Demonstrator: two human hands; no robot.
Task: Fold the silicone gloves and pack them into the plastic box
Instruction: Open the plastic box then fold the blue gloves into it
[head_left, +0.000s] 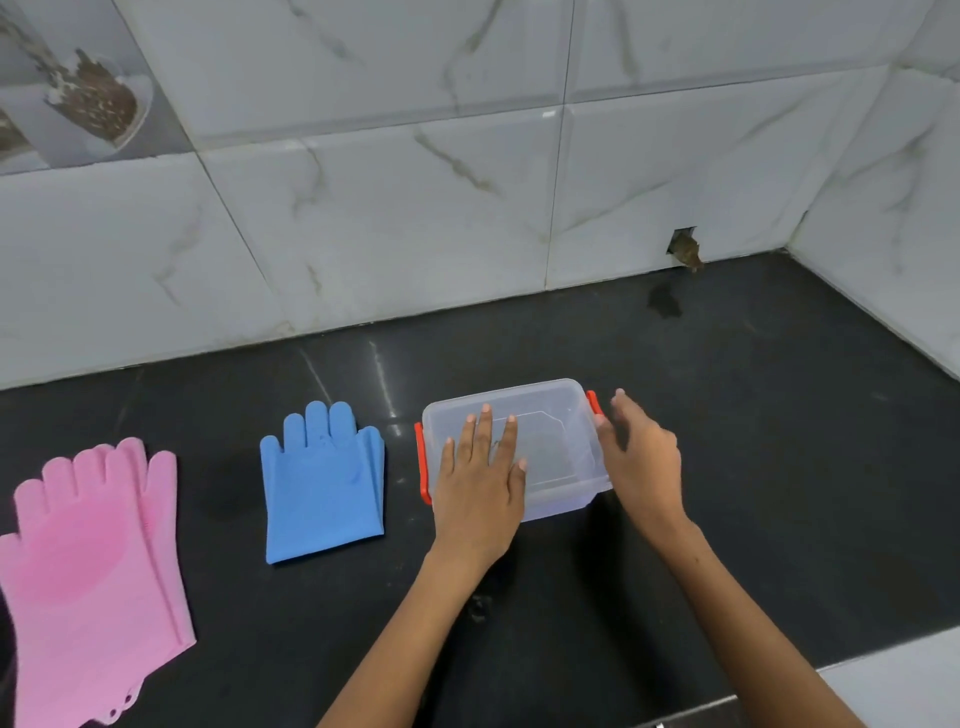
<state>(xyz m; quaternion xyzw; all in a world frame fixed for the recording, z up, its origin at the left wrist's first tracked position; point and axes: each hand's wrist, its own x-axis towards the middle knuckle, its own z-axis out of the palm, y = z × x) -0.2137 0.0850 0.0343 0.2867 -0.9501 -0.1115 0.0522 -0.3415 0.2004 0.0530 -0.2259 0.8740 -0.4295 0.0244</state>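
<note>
The box (550, 447) sits on the dark counter (727, 415), right of centre, lid on, with its long axis running left to right and an orange clasp at each short end. The left clasp (422, 462) lies folded down; the right clasp (594, 402) is partly hidden behind the right hand.

The left hand (480, 478) lies flat on the near-left part of the lid, fingers spread and pointing away, pressing or steadying it and pinching nothing. The right hand (641, 457) is at the right end of the box, fingers loosely spread and slightly blurred, just beside the right clasp; whether it touches the clasp I cannot tell. It holds nothing.

The gloves lie to the left of both hands. The blue glove (322, 483) is flat just left of the box, fingers pointing to the far side, cuff near. The pink glove (88, 566) is well to the left, at the near-left edge of the view, likewise fingers far and cuff near; it looks like two layers stacked. Neither is folded.

As I judge it, the step in hand is opening the box: the right hand is placed for its clasp while the left hand holds the lid still. For the gloves afterwards the left hand is nearer, with the blue one first in reach.

Behind the counter stands a marbled tile wall (415, 208).
</note>
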